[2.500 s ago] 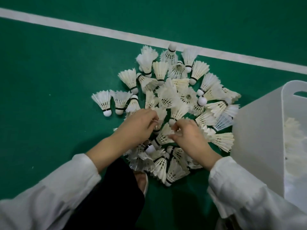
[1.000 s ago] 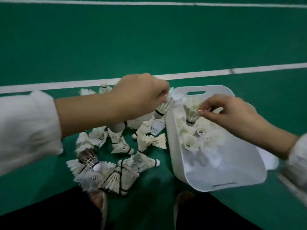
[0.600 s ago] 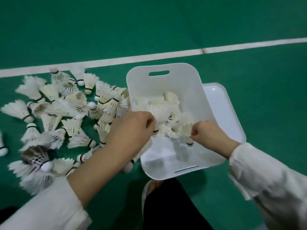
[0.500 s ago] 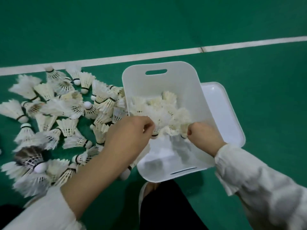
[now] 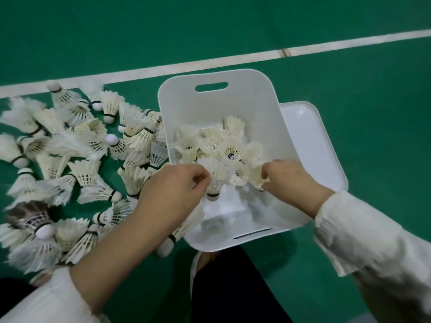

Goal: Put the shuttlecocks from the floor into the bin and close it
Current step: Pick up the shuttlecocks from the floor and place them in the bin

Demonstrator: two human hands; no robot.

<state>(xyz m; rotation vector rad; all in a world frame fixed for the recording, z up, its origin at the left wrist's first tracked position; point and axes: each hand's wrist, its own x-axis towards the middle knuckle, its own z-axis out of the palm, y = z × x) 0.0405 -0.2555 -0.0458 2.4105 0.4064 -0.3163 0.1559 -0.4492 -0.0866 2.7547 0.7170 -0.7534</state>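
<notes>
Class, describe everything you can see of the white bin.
The white bin looks like smooth plastic: rectangular, rounded corners, a slot handle cut in its far wall. It stands open on the green floor, partly filled with shuttlecocks. Its lid lies against its right side. Both hands reach over its near rim.

Both hands over white bin (image 5: 233, 106), each pinching a shuttlecock, lid (image 5: 314, 145) beside

You've one view only, head-worn, tipped steeply down and forward from close above. Your left hand (image 5: 172, 190) and right hand (image 5: 289, 180) sit mid-frame over the bin (image 5: 219, 106), green floor (image 5: 210, 24) running beyond.
</notes>
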